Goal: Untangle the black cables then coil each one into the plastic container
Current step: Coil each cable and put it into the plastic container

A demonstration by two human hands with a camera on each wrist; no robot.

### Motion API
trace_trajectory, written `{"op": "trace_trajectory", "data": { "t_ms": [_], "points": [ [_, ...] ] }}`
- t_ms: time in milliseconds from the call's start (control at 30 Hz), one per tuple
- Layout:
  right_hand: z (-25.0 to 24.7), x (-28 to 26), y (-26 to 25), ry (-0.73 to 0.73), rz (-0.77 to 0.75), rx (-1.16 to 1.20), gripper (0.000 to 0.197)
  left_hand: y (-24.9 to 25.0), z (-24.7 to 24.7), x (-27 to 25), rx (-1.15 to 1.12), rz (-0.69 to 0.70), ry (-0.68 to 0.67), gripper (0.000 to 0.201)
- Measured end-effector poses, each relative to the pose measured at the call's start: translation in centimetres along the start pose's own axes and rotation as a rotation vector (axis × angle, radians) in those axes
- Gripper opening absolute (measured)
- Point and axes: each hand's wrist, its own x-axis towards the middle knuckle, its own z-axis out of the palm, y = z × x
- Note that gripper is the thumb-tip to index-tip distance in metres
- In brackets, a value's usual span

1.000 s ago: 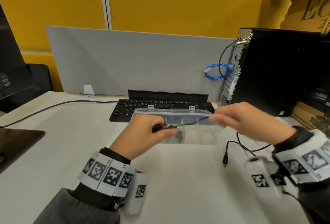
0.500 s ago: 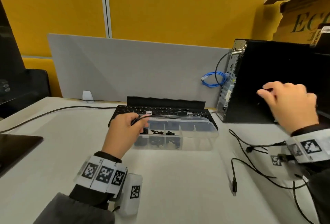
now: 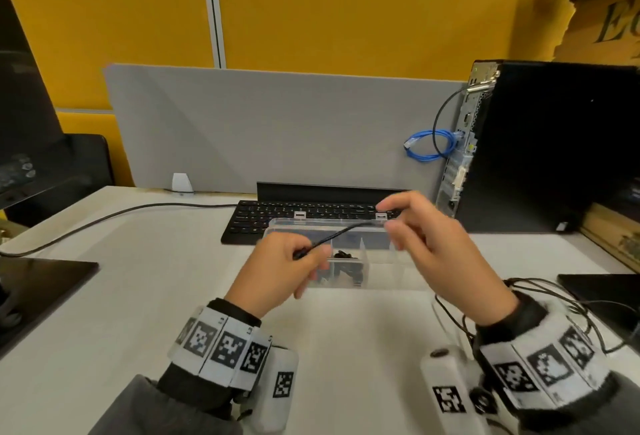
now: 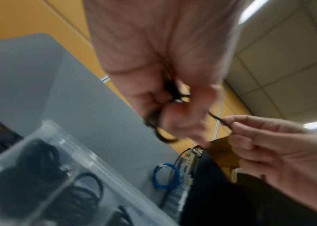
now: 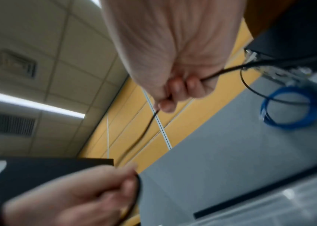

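A thin black cable (image 3: 337,234) runs taut between my two hands, just above the clear plastic container (image 3: 388,275). My left hand (image 3: 304,256) grips one end with a small loop of it in its curled fingers (image 4: 175,116). My right hand (image 3: 386,216) pinches the cable (image 5: 146,126) further along, its fingers (image 5: 175,90) curled round it. Coiled black cables (image 3: 346,261) lie in the container's left compartments (image 4: 38,165). More loose black cable (image 3: 540,292) lies on the desk by my right wrist.
A black keyboard (image 3: 277,216) sits right behind the container. A black computer tower (image 3: 554,147) with a blue cable loop (image 3: 429,145) stands at the right. A grey divider (image 3: 277,129) closes the back. A dark monitor base (image 3: 41,282) is at the left.
My right hand, which was raised far out to the right by the tower, has come back to the container and now pinches the cable close to my left hand.
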Motion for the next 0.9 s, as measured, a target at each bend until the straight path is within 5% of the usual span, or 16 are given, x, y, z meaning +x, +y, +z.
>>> {"op": "trace_trajectory", "data": {
  "t_ms": [67, 133, 267, 367, 433, 500, 600, 667, 800, 900],
  "points": [
    [0.1, 0.8, 0.1, 0.169, -0.077, -0.109, 0.008, 1.2, 0.4, -0.8, -0.237, 0.024, -0.290, 0.033],
    [0.5, 1.2, 0.3, 0.161, -0.111, -0.285, 0.011, 2.2, 0.6, -1.3, -0.587, 0.065, -0.437, 0.040],
    [2.2, -0.3, -0.3, -0.366, -0.121, -0.540, 0.031, 3.0, 0.8, -0.9, -1.032, 0.079, -0.130, 0.036],
    [2.5, -1.7, -0.9, -0.508, -0.166, -0.444, 0.028, 2.0, 1.1, -0.2, -0.853, 0.066, 0.113, 0.027],
    [1.5, -1.9, -1.4, -0.440, -0.192, -0.412, 0.036, 1.1, 1.0, 0.0, -0.485, 0.103, 0.280, 0.024],
    [0.4, -1.3, -1.9, -0.276, -0.211, -0.392, 0.040, 0.6, 1.0, 0.1, -0.222, 0.138, 0.277, 0.026],
    [-0.2, 0.7, -1.4, 0.006, -0.197, -0.329, 0.028, 1.4, 1.8, -0.5, -0.357, 0.059, -0.058, 0.041],
    [0.0, 2.0, -0.3, 0.033, -0.123, -0.310, 0.024, 2.2, 1.9, -0.9, -0.596, -0.014, -0.256, 0.054],
    [1.8, 1.2, 1.2, -0.459, 0.048, -0.517, 0.027, 2.4, 1.9, -0.9, -0.817, 0.083, -0.249, 0.034],
    [2.5, 0.1, 0.0, -0.636, 0.029, -0.430, 0.033, 2.3, 2.2, -0.9, -0.847, 0.086, -0.154, 0.033]
  ]
}}
